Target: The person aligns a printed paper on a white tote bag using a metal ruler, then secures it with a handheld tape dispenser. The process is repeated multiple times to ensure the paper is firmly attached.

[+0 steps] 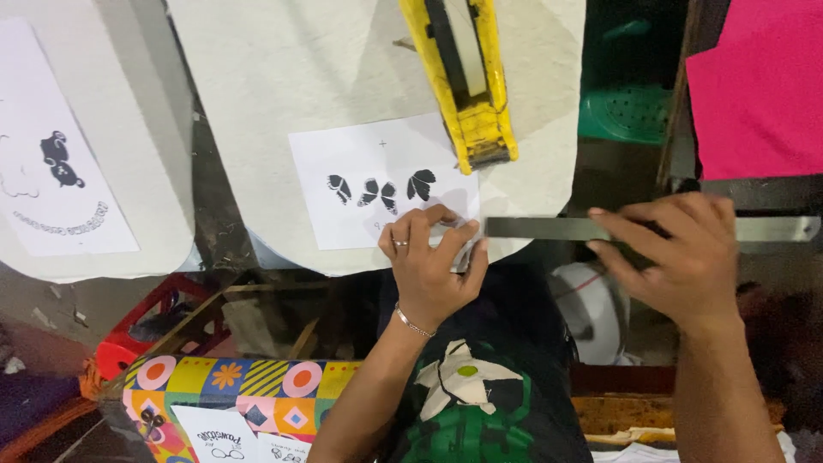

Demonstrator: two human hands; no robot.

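Left hand [426, 261]: fingers curled, pinching clear tape onto the butterfly sheet [381, 182].
Right hand [677, 249]: fingers spread, gripping the metal ruler [549, 228].
Risk: tape could have wrinkled or lifted the sheet.

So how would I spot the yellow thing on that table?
Find the rounded white board in the middle. At its far edge, above the white sheet printed with three black butterflies, lies the tape dispenser. It is the only bright yellow, scuffed object there, beyond the left hand.
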